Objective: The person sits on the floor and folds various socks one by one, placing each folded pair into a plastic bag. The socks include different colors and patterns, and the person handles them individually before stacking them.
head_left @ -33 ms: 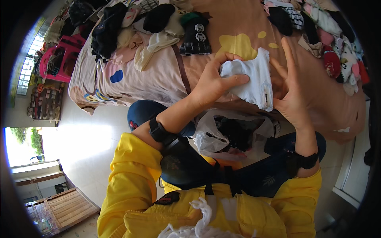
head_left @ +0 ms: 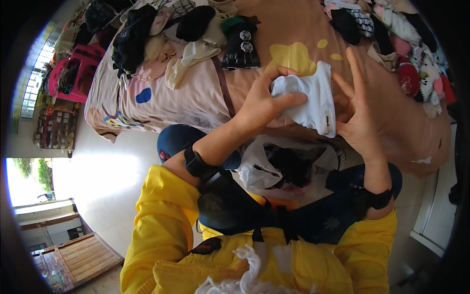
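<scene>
My left hand (head_left: 264, 100) is closed on a small white knitted piece (head_left: 313, 100), perhaps a sock, with the thumb pressed on top. Its right edge looks like a straight cuff and carries a small dark tag near the lower corner. Beside that edge is my right hand (head_left: 361, 117), its fingers stretched apart and pointing away from me. The right thumb reaches the cuff's lower corner; whether other fingers touch the cloth behind it I cannot tell. Both hands are above the near edge of a bed with a peach patterned sheet (head_left: 279, 95).
Between my knees stands a translucent plastic bag (head_left: 254, 171) with dark cloth inside. Piles of socks and small garments lie on the bed at the far left (head_left: 196, 24) and far right (head_left: 411, 73). A pink plastic stool (head_left: 78, 73) stands left of the bed.
</scene>
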`<state>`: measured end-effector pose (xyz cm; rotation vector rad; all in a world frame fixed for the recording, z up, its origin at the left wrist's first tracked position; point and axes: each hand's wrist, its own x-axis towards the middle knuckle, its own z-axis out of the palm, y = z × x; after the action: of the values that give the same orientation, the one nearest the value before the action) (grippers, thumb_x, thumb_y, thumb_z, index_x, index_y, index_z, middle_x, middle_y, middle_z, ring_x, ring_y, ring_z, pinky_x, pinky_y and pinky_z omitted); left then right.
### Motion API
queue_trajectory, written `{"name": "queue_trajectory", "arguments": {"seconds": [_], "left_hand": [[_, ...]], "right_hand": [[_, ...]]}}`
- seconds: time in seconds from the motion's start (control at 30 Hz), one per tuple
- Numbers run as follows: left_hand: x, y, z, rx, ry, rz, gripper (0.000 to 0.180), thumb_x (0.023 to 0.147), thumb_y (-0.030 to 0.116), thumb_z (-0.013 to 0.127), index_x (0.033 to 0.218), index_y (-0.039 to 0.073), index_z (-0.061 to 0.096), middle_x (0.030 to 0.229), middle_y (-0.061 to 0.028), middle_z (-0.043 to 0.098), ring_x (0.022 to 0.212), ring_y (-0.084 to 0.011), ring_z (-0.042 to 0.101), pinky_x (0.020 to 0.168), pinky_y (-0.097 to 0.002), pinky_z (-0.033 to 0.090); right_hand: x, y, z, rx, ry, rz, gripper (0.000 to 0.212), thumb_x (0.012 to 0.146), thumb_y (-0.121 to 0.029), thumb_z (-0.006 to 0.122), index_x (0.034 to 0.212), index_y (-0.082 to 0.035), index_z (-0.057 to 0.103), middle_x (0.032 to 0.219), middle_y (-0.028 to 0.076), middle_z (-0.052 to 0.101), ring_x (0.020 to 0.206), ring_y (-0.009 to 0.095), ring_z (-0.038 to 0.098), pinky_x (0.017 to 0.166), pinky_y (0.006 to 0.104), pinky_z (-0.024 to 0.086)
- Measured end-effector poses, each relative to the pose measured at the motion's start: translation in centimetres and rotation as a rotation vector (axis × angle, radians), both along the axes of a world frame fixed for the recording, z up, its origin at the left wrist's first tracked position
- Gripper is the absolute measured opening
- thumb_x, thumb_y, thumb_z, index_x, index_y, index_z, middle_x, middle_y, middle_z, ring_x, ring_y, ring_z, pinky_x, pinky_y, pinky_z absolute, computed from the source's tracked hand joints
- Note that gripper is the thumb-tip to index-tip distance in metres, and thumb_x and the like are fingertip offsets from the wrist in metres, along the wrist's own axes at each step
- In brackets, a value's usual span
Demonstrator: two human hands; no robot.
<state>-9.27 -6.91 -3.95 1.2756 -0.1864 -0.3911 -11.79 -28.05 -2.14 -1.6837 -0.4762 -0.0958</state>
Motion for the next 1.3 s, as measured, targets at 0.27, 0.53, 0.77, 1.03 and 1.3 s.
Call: {"name": "queue_trajectory", "arguments": {"seconds": [0.27,0.53,0.77,1.03,1.3], "left_hand": [[-0.1,-0.1,-0.3,0.033,-0.048,0.059,0.039,0.08,0.005,0.072,0.113,0.005,0.051,0.099,-0.0036,0.059,0.087,-0.0106,0.057,0.074,-0.0243,0.048],[5.4,5.0,1.9,0.779,-1.404,0.881,0.044,0.072,-0.009,0.054,0.114,0.005,0.055,0.116,-0.013,0.057,0.109,-0.0297,0.054,0.098,-0.039,0.04],[4.5,5.7,0.2,1.206,-1.327,0.581,0.038,0.082,0.003,0.06,0.12,0.0,0.053,0.127,-0.0232,0.05,0.118,-0.0379,0.047,0.1,-0.0442,0.037],[-1.9,1.8,-2.4,0.817,-1.089,-0.15,0.015,0.09,0.021,0.06,0.095,0.009,0.067,0.082,-0.0082,0.068,0.082,-0.0331,0.067,0.073,-0.0408,0.053],[-8.4,0.5,-18.6,1.03,-0.557,-1.104,0.058,0.084,0.027,0.068,0.132,0.009,0.043,0.1,-0.0217,0.066,0.092,-0.0357,0.066,0.078,-0.0438,0.052]], "right_hand": [[-0.2,0.1,-0.5,-0.084,-0.193,-0.083,0.088,0.076,0.013,0.067,0.15,-0.005,0.023,0.148,0.02,0.038,0.116,0.024,0.06,0.073,0.023,0.057],[1.1,-1.7,-1.3,-0.071,-0.166,-0.275,0.03,0.097,-0.004,0.052,0.127,0.0,0.052,0.103,0.009,0.067,0.087,0.012,0.064,0.069,0.0218,0.051],[0.4,-1.3,-3.9,-0.28,0.126,0.057,0.016,0.098,-0.014,0.056,0.103,-0.004,0.066,0.074,0.001,0.064,0.058,0.004,0.054,0.049,0.0171,0.038],[-1.0,-1.0,-7.3,-0.698,0.616,0.41,0.018,0.098,-0.013,0.052,0.093,0.0,0.062,0.062,0.002,0.057,0.045,0.008,0.046,0.047,0.0238,0.038],[-2.1,-0.5,-17.6,-1.223,0.752,0.582,0.018,0.087,-0.007,0.057,0.099,0.0,0.068,0.079,0.015,0.07,0.068,0.025,0.068,0.06,0.0364,0.052]]}}
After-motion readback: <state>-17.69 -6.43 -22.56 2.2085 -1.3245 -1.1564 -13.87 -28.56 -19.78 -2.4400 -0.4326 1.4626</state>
